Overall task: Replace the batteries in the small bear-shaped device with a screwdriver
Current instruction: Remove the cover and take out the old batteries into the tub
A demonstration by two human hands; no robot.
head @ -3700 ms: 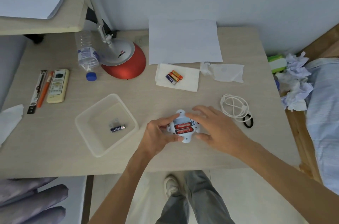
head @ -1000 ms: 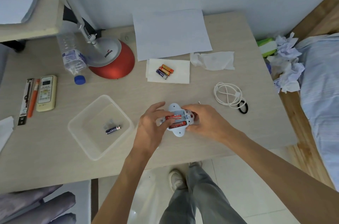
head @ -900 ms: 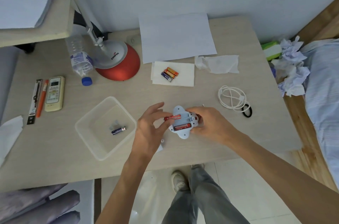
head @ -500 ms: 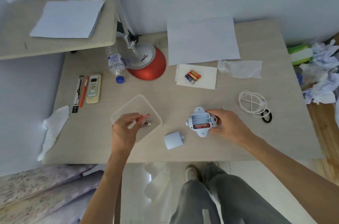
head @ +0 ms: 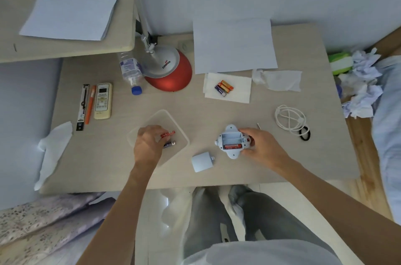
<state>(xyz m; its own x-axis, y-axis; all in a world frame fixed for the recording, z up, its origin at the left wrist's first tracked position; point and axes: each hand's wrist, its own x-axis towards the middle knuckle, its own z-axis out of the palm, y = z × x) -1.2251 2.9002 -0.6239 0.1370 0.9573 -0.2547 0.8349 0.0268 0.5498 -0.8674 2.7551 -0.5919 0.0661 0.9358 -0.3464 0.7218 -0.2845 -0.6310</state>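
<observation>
Lifted from the bear-shaped device since a second ago, now pinched by the left hand over the clear tray: red battery, near a dark battery lying inside. Right hand curled round the device on the table (compartment open, one remaining cell inside); loose cover just beside.
</observation>
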